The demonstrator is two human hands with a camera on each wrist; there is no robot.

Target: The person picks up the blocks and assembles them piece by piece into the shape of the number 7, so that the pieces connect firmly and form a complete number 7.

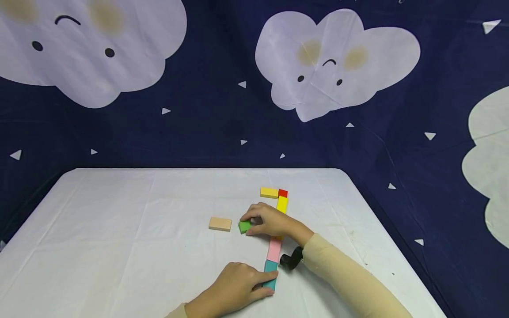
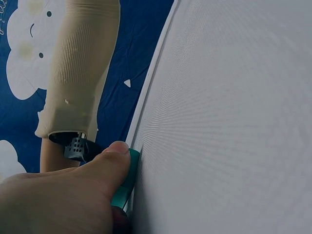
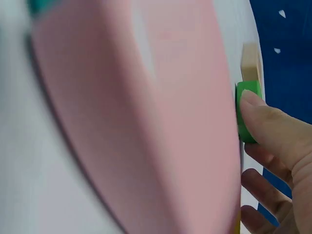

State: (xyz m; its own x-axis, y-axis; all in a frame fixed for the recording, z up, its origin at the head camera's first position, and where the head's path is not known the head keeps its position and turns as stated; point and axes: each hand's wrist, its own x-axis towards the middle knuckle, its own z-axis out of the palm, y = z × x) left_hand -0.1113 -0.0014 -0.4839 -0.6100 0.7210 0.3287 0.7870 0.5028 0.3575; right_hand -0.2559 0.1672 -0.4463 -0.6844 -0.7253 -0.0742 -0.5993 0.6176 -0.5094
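Note:
My right hand (image 1: 267, 220) pinches a green block (image 1: 244, 227) between thumb and fingers, just left of a row of coloured blocks. In the right wrist view the thumb lies on the green block (image 3: 247, 112). My left hand (image 1: 238, 285) grips a teal block (image 1: 270, 266) at the near end of the row, with fingers on its sides. Against the teal block's far end lies a pink block (image 1: 274, 250). Beyond it my right hand partly covers a yellow block (image 1: 282, 203). A plain wooden block (image 1: 220, 224) lies left of the green one.
At the far end, a red block (image 1: 282, 193) touches another yellow block (image 1: 269, 192) that points left. A black wrist camera (image 1: 292, 259) sticks out from the right sleeve, beside the pink block. The white table (image 1: 99, 229) ends at a dark blue cloth with clouds.

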